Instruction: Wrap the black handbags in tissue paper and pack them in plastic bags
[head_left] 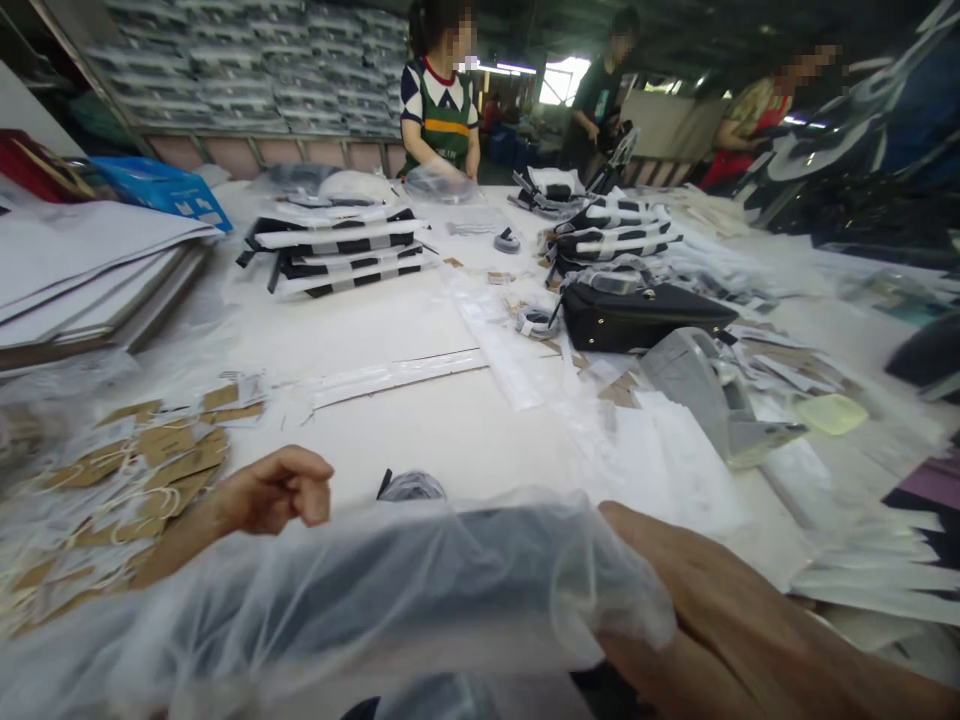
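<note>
A dark item in a cloudy clear plastic bag [420, 570] stretches across the near edge of the view. At its right end, my right hand [675, 580] grips it, its fingertips partly hidden behind the plastic. My left hand [289, 490] is just beyond the plastic bag on the left, fingers curled in with nothing visible in them. The plastic covers part of the left forearm. On the white table [390, 430], a coiled dark strap in wrapping [411, 486] lies behind the bag.
Brown paper tags [180, 450] with white strings spread at left, below stacked white sheets [82, 260]. Black handbags with white wrapping [345, 250] are piled farther back. A black handbag [645, 315] and tape dispenser [712, 390] stand at right. Several people work beyond.
</note>
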